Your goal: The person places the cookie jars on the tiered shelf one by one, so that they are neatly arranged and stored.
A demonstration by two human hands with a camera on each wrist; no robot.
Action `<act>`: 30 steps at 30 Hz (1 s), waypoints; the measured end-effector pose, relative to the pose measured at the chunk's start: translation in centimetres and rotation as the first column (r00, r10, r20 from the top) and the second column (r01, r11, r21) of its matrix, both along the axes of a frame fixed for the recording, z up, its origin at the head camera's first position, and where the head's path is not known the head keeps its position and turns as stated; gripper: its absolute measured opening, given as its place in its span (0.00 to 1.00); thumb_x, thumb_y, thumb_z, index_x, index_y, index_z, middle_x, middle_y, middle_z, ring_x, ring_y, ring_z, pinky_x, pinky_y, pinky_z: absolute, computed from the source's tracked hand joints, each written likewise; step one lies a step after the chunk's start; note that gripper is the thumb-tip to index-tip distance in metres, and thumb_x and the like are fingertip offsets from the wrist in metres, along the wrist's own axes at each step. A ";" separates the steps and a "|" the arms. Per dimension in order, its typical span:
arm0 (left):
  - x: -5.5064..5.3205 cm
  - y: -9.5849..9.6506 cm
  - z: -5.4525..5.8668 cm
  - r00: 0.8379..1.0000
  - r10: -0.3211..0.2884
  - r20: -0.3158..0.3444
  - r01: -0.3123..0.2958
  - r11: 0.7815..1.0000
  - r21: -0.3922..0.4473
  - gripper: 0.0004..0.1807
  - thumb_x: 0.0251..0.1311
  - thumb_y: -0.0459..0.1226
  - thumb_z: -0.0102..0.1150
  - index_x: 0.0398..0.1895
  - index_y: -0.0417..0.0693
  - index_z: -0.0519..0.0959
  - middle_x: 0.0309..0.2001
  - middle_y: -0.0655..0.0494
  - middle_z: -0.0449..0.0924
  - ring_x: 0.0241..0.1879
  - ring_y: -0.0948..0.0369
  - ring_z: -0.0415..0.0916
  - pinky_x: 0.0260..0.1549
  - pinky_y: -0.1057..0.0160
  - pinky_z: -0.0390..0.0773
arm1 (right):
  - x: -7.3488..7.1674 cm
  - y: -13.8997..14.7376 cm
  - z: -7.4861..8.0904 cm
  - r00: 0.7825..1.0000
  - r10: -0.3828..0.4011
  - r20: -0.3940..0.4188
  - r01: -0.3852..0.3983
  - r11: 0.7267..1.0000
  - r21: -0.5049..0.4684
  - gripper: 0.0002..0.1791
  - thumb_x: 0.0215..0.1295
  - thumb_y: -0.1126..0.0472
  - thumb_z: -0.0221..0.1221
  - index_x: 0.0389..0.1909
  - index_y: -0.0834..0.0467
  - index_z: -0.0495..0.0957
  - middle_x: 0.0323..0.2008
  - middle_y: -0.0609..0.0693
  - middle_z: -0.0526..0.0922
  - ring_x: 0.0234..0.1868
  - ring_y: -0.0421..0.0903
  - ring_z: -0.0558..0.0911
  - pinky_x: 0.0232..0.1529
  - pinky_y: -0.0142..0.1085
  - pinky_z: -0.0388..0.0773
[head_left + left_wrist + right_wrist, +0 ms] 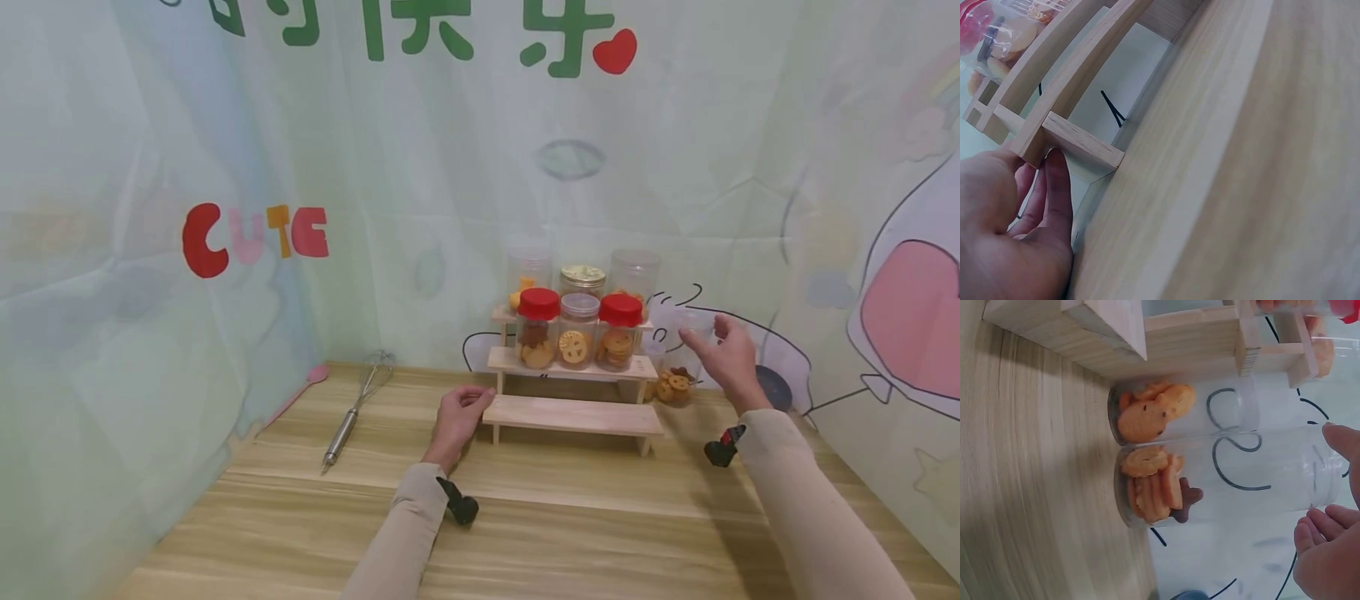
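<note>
At the left end of the lowest step of a wooden tiered display stand (573, 414), my left hand (459, 421) pinches the board's end. The left wrist view shows its thumb above and curled fingers (1058, 187) below the board. My right hand (729, 354) holds the upper rim of a tall clear jar (1272, 469), thumb on one side and fingers on the other. This jar stands upright on the table, with round cookies and a brown star-shaped piece (1186, 499) at its bottom. Beside it, against the stand, is another clear jar with cookies (1154, 412).
Red-lidded jars (539, 305) and a clear-lidded jar (580, 307) stand on the middle step. More jars, one gold-lidded (582, 277), fill the top step. A whisk (352, 417) and pink spoon (318, 374) lie left. A dark round object (774, 388) leans at the right wall.
</note>
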State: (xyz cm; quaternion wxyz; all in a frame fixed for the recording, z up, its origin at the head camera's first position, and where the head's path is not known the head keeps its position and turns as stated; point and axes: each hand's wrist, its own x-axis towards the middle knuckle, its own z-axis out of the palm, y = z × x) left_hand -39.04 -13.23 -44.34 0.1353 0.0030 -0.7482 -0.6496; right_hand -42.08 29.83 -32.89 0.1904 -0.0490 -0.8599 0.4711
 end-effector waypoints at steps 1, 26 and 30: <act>0.0 0.0 0.0 1.000 0.000 0.002 0.000 1.000 0.001 0.19 0.74 0.45 0.69 0.54 0.38 0.85 0.50 0.44 0.90 0.44 0.61 0.82 0.38 0.70 0.78 | 0.0 0.0 -0.1 1.000 0.000 0.003 0.000 1.000 -0.001 0.55 0.78 0.36 0.60 0.87 0.65 0.46 0.85 0.71 0.52 0.85 0.70 0.57 0.79 0.65 0.62; 0.0 0.1 0.2 1.000 0.000 0.000 0.000 1.000 -0.006 0.17 0.74 0.44 0.69 0.53 0.38 0.85 0.49 0.43 0.89 0.42 0.62 0.81 0.38 0.70 0.78 | -1.1 -0.8 -2.2 0.998 -0.057 0.020 0.058 0.994 -0.089 0.56 0.77 0.34 0.59 0.86 0.67 0.46 0.84 0.71 0.56 0.83 0.70 0.60 0.80 0.64 0.62; 0.1 0.0 0.2 1.000 0.006 0.000 -0.006 1.000 -0.011 0.17 0.73 0.43 0.69 0.53 0.38 0.85 0.49 0.43 0.89 0.43 0.61 0.82 0.38 0.70 0.77 | -1.1 -0.5 -2.2 0.997 -0.068 0.021 0.070 0.993 -0.091 0.56 0.76 0.33 0.60 0.85 0.67 0.48 0.83 0.71 0.58 0.82 0.70 0.61 0.80 0.64 0.62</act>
